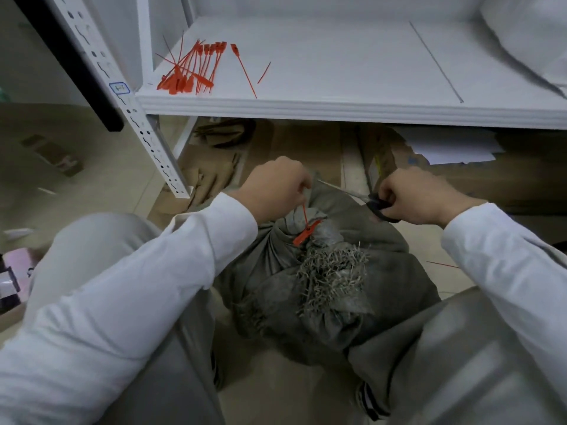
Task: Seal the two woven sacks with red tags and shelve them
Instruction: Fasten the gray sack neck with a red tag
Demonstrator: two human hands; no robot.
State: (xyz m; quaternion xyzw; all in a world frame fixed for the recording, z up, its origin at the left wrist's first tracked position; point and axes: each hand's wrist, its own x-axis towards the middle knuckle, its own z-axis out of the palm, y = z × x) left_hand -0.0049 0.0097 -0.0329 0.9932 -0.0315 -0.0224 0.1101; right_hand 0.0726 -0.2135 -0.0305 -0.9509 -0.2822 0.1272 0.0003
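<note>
Pinching red tag [305, 233] tail, left hand [273, 187]; right hand [417, 197] grips scissors [379, 207]; grey woven sack [306, 286] neck cinched, frayed.

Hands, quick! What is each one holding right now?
Left hand: closed, pinching the tail of the red tag on the sack.
Right hand: closed, holding scissors.
</note>
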